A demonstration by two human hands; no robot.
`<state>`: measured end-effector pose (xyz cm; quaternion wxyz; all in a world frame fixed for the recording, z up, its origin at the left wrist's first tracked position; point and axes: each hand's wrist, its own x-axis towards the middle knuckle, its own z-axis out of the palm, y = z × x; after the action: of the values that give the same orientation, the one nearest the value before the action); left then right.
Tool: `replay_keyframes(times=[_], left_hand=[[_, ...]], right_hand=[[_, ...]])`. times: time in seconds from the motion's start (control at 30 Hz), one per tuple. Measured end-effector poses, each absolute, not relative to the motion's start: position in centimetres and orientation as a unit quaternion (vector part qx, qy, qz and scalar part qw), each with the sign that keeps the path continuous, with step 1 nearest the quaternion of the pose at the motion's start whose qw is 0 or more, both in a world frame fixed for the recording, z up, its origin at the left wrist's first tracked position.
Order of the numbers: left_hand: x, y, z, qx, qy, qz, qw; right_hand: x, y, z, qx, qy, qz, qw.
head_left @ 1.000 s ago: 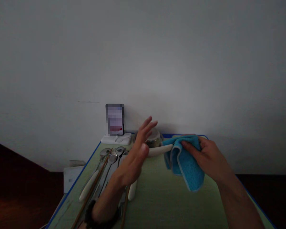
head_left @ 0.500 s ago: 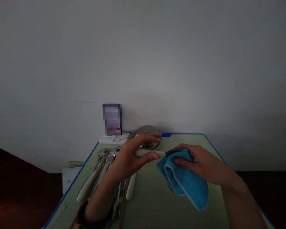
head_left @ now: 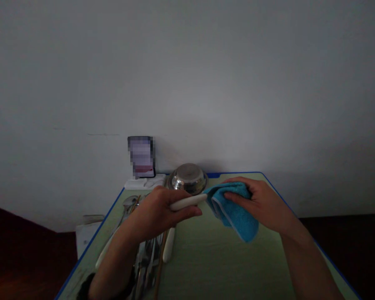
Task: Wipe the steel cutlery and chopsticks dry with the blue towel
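My left hand (head_left: 162, 208) is closed round the white handle of a utensil (head_left: 187, 203), which lies nearly level above the table. Its other end goes into a blue cloth (head_left: 237, 212), so I cannot see what kind of utensil it is. My right hand (head_left: 256, 200) pinches the folded cloth between thumb and fingers, with a loose corner hanging down. Under my left forearm lie several metal pieces of cutlery (head_left: 145, 262), a brown chopstick (head_left: 161, 266) and another white handle (head_left: 168, 246), partly hidden by the arm.
An upside-down metal bowl (head_left: 189, 177) sits at the table's back edge by the wall. Left of it a phone (head_left: 142, 156) stands upright on a white holder (head_left: 145, 182). The pale green table (head_left: 237, 266) has a blue rim.
My left fingers have closed more round the white handle, which now tilts up toward the cloth. The cloth and my right hand have shifted slightly left and up. The view has moved a little.
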<state>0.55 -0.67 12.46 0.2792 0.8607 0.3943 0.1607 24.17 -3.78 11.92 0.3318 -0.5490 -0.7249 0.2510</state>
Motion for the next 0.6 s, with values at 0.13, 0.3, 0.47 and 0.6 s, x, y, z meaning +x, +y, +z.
replay_keyframes(times=[0.13, 0.3, 0.47, 0.6], left_hand=[[0.6, -0.8, 12.7, 0.878, 0.397, 0.164, 0.212], [-0.3, -0.9, 12.6, 0.886, 0.386, 0.164, 0.198], [-0.5, -1.3, 12.7, 0.888, 0.385, 0.168, 0.187], [-0.4, -1.4, 12.9, 0.89, 0.383, 0.164, 0.187]], right_hand=[[23.8, -3.8, 11.9, -0.543, -0.734, 0.245, 0.328], [24.3, -3.8, 12.1, -0.526, -0.746, 0.26, 0.315], [24.2, -3.9, 12.2, -0.514, -0.748, 0.272, 0.32], [24.0, -4.0, 12.3, -0.525, -0.739, 0.265, 0.33]])
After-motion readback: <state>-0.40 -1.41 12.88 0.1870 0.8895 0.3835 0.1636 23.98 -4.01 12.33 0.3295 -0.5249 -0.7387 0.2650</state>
